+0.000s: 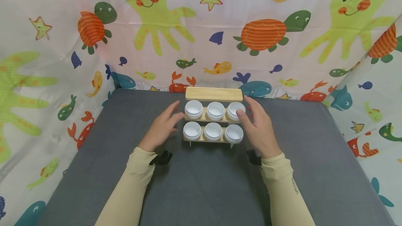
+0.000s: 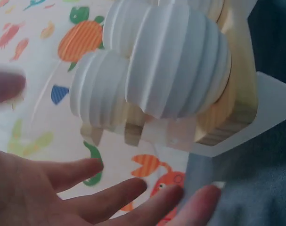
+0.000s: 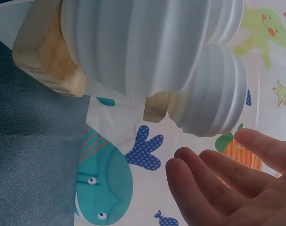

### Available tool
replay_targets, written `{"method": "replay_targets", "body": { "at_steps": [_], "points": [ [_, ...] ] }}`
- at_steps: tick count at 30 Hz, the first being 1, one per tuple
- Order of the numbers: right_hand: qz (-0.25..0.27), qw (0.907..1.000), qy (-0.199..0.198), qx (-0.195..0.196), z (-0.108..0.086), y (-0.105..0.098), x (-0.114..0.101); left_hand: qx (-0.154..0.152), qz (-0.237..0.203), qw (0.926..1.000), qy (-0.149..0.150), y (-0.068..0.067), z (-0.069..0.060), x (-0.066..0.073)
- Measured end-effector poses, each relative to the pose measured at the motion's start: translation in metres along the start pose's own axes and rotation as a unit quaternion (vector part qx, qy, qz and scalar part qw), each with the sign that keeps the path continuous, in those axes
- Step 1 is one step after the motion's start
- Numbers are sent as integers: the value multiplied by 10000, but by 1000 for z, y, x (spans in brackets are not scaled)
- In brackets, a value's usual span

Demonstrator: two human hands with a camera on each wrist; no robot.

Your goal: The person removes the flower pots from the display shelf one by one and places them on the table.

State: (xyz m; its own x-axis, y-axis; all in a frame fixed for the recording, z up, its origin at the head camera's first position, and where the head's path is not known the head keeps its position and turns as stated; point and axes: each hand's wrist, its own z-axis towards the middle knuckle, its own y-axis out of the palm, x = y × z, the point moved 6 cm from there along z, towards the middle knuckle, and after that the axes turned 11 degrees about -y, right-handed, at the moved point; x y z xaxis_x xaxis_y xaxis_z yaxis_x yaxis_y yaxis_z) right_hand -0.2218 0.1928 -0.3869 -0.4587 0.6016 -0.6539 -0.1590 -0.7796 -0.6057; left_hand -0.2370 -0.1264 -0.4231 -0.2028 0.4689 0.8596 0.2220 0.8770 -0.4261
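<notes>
A tiered wooden stand [image 1: 213, 93] with clear side panels stands in the middle of the table. White ribbed cups sit on its two lower shelves, three in the middle row [image 1: 215, 111] and three in the front row [image 1: 213, 131]. The back shelf is bare, grooved wood. My left hand [image 1: 162, 128] is at the stand's left end, its fingers spread and apart from the cups [image 2: 180, 61] in the left wrist view. On the other side, my right hand [image 1: 259, 128] has its fingers extended beside the right-hand cups [image 3: 138, 47]. Neither hand holds anything.
A dark grey cloth [image 1: 207, 184] covers the table. Behind and on both sides hangs a white curtain [image 1: 176, 65] printed with sea animals; its back part meets the table just behind the stand. Black bands [image 1: 161, 158] are worn at the wrists.
</notes>
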Motion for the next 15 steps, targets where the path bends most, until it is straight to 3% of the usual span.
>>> {"method": "replay_targets", "body": {
  "at_steps": [5,15],
  "points": [
    [-129,9998,147,-80,0,3,1,-592,-771,9944,-406,6,14,-13],
    [-421,9987,254,-136,2,5,2,-637,-1227,9897,-379,13,21,-20]
  ]
}}
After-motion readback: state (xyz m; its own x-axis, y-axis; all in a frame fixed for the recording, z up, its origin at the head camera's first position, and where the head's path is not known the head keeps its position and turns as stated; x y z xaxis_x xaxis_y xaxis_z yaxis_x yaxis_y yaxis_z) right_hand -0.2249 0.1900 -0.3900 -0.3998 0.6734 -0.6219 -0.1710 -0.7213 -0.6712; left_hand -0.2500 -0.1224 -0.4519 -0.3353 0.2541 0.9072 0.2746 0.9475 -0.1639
